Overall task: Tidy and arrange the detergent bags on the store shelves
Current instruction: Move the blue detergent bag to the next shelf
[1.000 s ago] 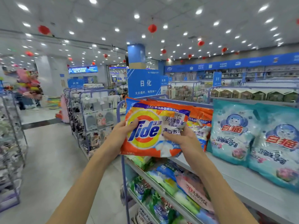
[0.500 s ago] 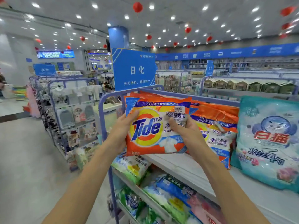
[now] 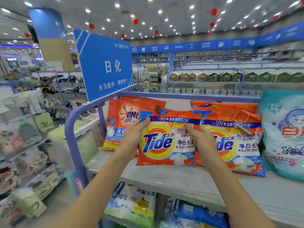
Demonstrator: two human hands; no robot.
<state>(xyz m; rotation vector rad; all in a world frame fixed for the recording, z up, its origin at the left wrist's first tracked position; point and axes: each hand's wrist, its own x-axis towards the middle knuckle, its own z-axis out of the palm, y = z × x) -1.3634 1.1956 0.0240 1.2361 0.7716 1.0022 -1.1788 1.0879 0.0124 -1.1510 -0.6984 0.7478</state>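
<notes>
Shelf: the pale grey top shelf board (image 3: 181,180) runs from near left to far right in front of you, edged at its left end by a rounded lilac-blue metal rail (image 3: 73,132).
Sign: a blue rectangular sign with white characters (image 3: 107,66) rises above the rail's left corner, behind the bags.
Teal bag: a large teal plastic detergent bag with a cat picture (image 3: 283,139) stands upright at the far right of the shelf, just beside the orange bags.
Shelved Tide bag: an orange plastic Tide bag with a yellow bullseye (image 3: 241,145) stands to the right of your hands, with another orange bag showing behind its top edge.
Held Tide bag: the orange, yellow and blue plastic Tide detergent bag (image 3: 166,143) is upright and faces you, between the OMO bag and the shelved Tide bag and overlapping both in view. Its bottom edge is down at the shelf board; you cannot tell if it touches.
OMO bag: an orange plastic OMO detergent bag (image 3: 117,124) stands at the left end, partly hidden behind your left hand.
Lower bags: a white and green bag (image 3: 131,203) and a blue bag (image 3: 197,213) lie on the shelf below.
Left hand: your left hand (image 3: 133,137) grips the held Tide bag's left edge, thumb up near its top corner.
Right hand: your right hand (image 3: 203,140) holds its right edge, fingers curled onto the front.
</notes>
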